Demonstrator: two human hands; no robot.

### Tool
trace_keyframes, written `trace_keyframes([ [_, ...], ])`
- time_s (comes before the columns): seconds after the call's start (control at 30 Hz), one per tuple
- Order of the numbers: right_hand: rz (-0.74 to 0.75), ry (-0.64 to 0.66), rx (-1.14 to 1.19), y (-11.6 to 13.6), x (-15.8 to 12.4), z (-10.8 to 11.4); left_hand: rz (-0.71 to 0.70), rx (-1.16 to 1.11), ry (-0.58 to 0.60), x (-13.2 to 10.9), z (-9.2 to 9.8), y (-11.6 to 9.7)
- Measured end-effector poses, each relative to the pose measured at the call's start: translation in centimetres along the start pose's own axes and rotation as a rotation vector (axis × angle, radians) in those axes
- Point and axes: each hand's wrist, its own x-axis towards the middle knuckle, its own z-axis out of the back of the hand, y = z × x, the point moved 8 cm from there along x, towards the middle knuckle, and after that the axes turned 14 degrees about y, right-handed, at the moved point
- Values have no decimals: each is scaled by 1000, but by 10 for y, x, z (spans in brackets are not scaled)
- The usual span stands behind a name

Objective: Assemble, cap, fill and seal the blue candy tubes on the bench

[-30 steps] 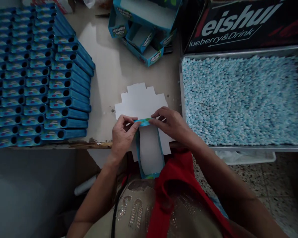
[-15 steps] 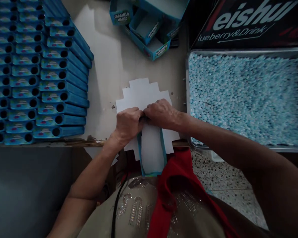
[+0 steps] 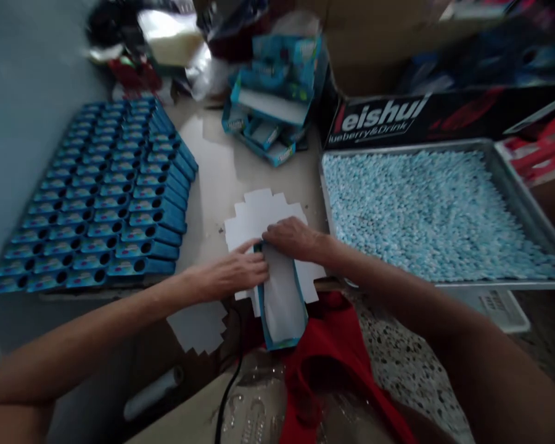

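A narrow open cardboard box (image 3: 284, 302), white inside with blue walls, extends from the table edge toward my body. It rests on white cardboard sheets with stepped edges (image 3: 254, 213). My right hand (image 3: 290, 237) has its fingers curled over the box's far end, pinching the cardboard there. Along the left wall lies my left hand (image 3: 240, 268), its fingers stretched out and the index pointing at the far corner. The exact fold under the right fingertips is hidden.
Rows of blue boxes with round holes (image 3: 106, 203) stand at left. Blue display boxes (image 3: 272, 117) pile up at the back. On the right, a metal tray (image 3: 494, 163) holds many small light-blue pieces, before a black carton (image 3: 379, 120). A white roll (image 3: 152, 394) lies below.
My left hand has slid off the far end to the left wall, and its fingers have straightened. The right hand stays at the far end. The head view has tilted up and shows more.
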Motion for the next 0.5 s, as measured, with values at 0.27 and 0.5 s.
trace_keyframes([
  [0.27,79,104,54,5,0,-12,-142,35,143,29,-19,8],
  [0.5,30,-62,89,-42,-7,30,144,205,-195,-13,48,19],
])
